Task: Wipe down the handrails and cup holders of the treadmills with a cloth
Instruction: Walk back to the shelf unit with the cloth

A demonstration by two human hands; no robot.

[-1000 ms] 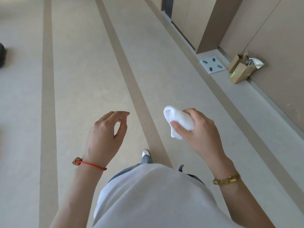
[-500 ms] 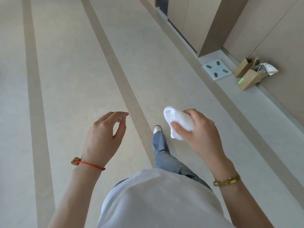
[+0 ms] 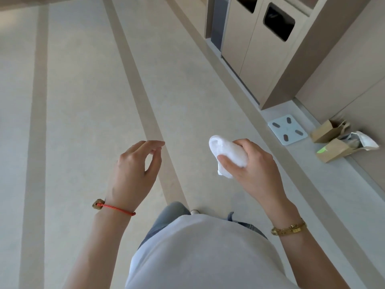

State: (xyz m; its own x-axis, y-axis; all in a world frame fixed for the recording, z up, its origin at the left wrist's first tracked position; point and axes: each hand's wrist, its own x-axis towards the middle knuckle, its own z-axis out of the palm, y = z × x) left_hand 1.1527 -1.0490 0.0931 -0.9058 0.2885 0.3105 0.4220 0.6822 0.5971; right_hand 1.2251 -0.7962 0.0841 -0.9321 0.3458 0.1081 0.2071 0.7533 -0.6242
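Observation:
A bunched white cloth [image 3: 226, 154] is gripped in my right hand [image 3: 253, 165], held out in front of my body at about waist height. To its left, my left hand [image 3: 133, 174] hangs in the air with loosely curled, parted fingers and nothing in it. A red string bracelet is on the left wrist, a gold one on the right. No treadmill, handrail or cup holder is in view.
Pale floor with darker stripes [image 3: 145, 101] runs ahead. On the right stand a beige bin cabinet [image 3: 262, 49] with two dark openings, a white bathroom scale [image 3: 287, 129] and two brown paper bags [image 3: 337, 142] against the wall.
The view has moved forward along the floor and turned right; the cabinet, scale and bags are nearer. My legs have stepped. Both hands keep their pose, cloth still held.

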